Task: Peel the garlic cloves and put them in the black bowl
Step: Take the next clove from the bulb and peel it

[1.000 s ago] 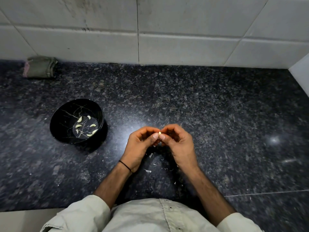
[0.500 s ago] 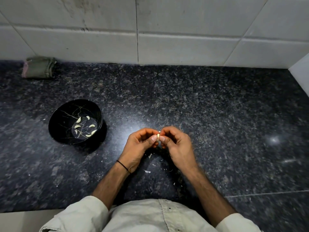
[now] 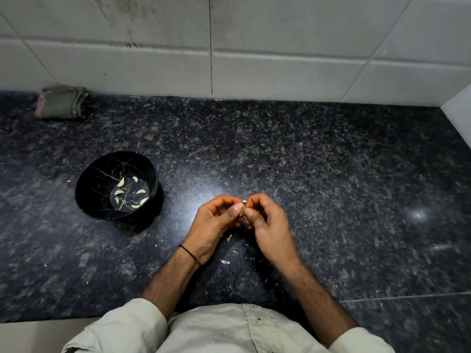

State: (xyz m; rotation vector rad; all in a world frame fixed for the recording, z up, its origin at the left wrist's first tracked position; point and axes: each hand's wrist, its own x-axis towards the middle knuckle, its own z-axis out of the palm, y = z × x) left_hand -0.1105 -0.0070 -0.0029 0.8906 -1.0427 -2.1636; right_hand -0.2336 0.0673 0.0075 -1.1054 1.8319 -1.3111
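Two hands meet over the middle of the dark speckled countertop [image 3: 331, 187]; the left hand [image 3: 216, 221] and the right hand [image 3: 271, 225] are both up off the stone, fingers curled, thumbs almost tip to tip; pinched between them sits one small garlic clove [image 3: 244, 202], with just a pale end peeking out above the thumbs; each hand is clamped on it, thumb against forefinger; the right hand is a touch blurred, and how much skin is on that clove I can't tell.

Over to the left and a little further back stands the black bowl [image 3: 96, 189], upright on the counter, clear of both hands; thin pale veins run across its inside; seven peeled cloves [image 3: 140, 191] lie scattered on its bottom, pale and curved, none touching the rim.

Down on the stone beneath and between the wrists, small white skin scraps [image 3: 224, 261] are strewn about; a thin black band [image 3: 188, 253] circles the left wrist; pale sleeves [image 3: 132, 324] show at the lower edge.

Far back left, a folded greenish cloth [image 3: 62, 101] lies right against the white tiled wall [image 3: 280, 72].
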